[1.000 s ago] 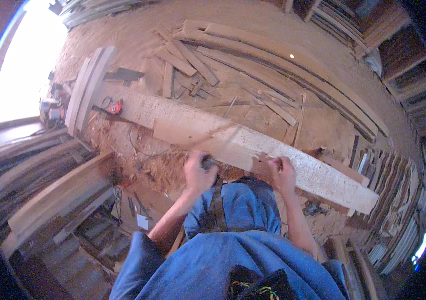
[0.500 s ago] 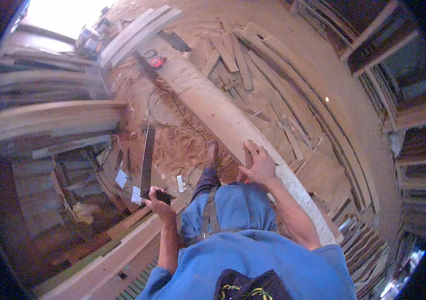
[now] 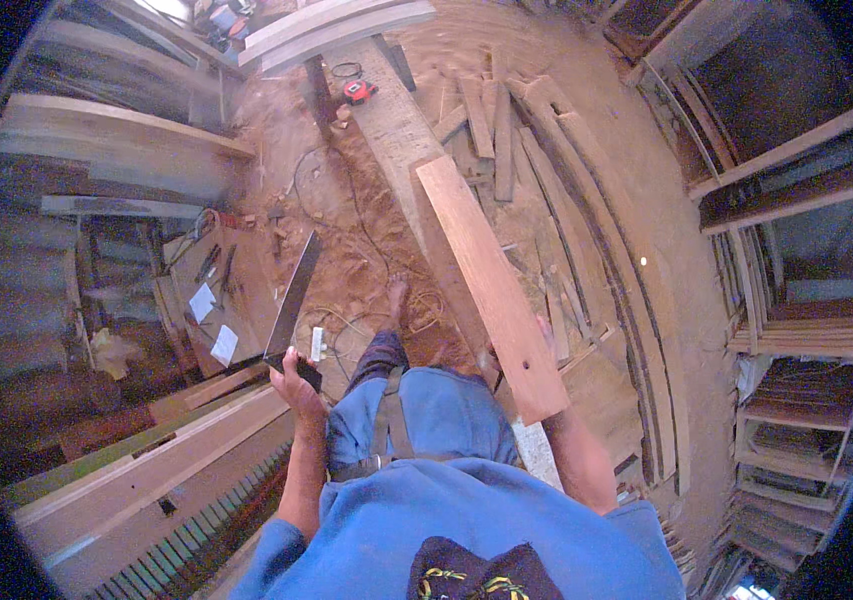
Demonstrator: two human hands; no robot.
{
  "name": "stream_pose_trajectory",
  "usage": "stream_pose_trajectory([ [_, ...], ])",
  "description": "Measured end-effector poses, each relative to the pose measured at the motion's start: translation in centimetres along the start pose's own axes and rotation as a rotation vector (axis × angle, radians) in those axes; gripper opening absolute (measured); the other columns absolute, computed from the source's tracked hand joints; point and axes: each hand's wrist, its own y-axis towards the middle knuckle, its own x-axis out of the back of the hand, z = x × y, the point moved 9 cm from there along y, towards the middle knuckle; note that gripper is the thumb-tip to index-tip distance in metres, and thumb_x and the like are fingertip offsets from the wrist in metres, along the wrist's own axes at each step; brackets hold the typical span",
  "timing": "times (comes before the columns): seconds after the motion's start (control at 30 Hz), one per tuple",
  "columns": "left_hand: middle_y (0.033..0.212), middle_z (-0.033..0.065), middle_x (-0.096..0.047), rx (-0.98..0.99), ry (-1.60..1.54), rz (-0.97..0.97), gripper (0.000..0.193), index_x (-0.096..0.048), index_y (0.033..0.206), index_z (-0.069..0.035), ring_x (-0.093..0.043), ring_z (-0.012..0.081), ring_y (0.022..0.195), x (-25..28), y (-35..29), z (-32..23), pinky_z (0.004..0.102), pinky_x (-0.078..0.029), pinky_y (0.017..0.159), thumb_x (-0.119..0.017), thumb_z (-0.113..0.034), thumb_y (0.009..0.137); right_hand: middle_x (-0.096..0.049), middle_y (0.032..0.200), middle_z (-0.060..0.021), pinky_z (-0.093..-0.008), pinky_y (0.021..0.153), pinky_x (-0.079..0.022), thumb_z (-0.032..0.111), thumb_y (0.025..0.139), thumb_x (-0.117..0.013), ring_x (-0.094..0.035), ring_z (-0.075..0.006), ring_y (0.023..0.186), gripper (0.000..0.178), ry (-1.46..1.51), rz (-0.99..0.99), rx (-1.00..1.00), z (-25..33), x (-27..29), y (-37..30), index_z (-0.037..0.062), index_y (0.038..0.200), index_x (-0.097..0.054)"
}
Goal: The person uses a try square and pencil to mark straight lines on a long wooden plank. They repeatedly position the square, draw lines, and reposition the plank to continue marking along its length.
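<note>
My left hand [image 3: 296, 388] is closed round the black stock of a carpenter's square [image 3: 291, 300], whose long dark blade points up and away. My right hand [image 3: 546, 328] grips a reddish-brown board [image 3: 486, 285] from below and its right side. Most of that hand is hidden under the wood; a few fingertips show at the right edge. The board has a dark hole near its close end and is raised at a slant above the long, dusty bench plank [image 3: 386, 120].
A red tape measure [image 3: 357, 91] lies at the bench's far end, close to pale stacked boards [image 3: 336, 35]. Offcuts and long curved timbers [image 3: 596, 220] cover the floor to the right. A cord [image 3: 356, 200] crosses the dirt near my foot. Wood racks [image 3: 806, 320] line the right side.
My right hand was lying spread on the board on the bench; now it grips the board, lifted and turned. The square stays in my left hand. My view has swung round.
</note>
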Motion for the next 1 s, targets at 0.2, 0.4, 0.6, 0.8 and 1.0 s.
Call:
stream_pose_trajectory([
  [0.2, 0.079, 0.0022, -0.059, -0.044, 0.036, 0.035, 0.016, -0.056, 0.1, -0.005, -0.06, 0.0132, 0.065, -1.5, 1.1, -1.0, 0.0277, -0.05, 0.058, -0.066, -0.017, 0.096, -0.066, 0.126, -0.0216, -0.0463, 0.089, -0.058, 0.066, 0.098, -0.05, -0.068, -0.0352, 0.107, 0.079, -0.049, 0.1, 0.073, 0.5, -3.1, -1.2, 0.0013, 0.142, -0.054],
  [0.4, 0.081, 0.0031, -0.061, 0.007, -0.012, 0.033, 0.015, -0.058, 0.105, -0.004, -0.061, 0.0142, 0.067, -2.9, 1.9, -0.7, 0.0295, -0.053, 0.061, -0.066, -0.013, 0.096, -0.065, 0.123, -0.0209, -0.0482, 0.087, -0.057, 0.061, 0.085, -0.071, -0.066, -0.0353, 0.109, 0.086, -1.292, -0.094, 0.54, 4.6, -8.2, 0.0, 0.0114, 0.152, -0.049],
  [0.6, 0.084, 0.0027, -0.064, -0.024, -0.163, 0.177, 0.013, -0.061, 0.107, -0.005, -0.063, 0.0143, 0.069, -8.5, 0.9, -2.0, 0.0295, -0.055, 0.064, -0.065, -0.017, 0.102, -0.058, 0.114, -0.0198, -0.0496, 0.073, -0.057, 0.05, 0.073, -0.085, -0.067, -0.039, 0.097, 0.09, -2.253, -0.575, 0.755, 2.3, -10.0, 1.2, 0.0283, 0.153, -0.05],
  [0.8, 0.083, 0.0045, -0.067, 0.144, -0.085, 0.298, 0.028, -0.064, 0.106, -0.002, -0.067, 0.0151, 0.068, -14.2, -0.3, 0.9, 0.0313, -0.056, 0.06, -0.063, -0.031, 0.106, -0.058, 0.117, -0.0214, -0.0497, 0.072, -0.058, 0.059, 0.076, -0.079, -0.067, -0.042, 0.096, 0.093, -2.341, -0.582, 0.716, 1.0, -9.5, 2.1, 0.0298, 0.156, -0.043],
  [1.0, 0.082, 0.0051, -0.067, 0.232, -0.058, 0.488, 0.026, -0.059, 0.106, -0.004, -0.069, 0.0156, 0.068, -19.7, -3.1, 8.3, 0.0298, -0.058, 0.06, -0.065, -0.029, 0.104, -0.056, 0.125, -0.0198, -0.0496, 0.076, -0.059, 0.055, 0.078, -0.08, -0.066, -0.0402, 0.104, 0.091, -2.352, -0.582, 0.531, 0.7, -8.8, 2.6, 0.0236, 0.155, -0.044],
])
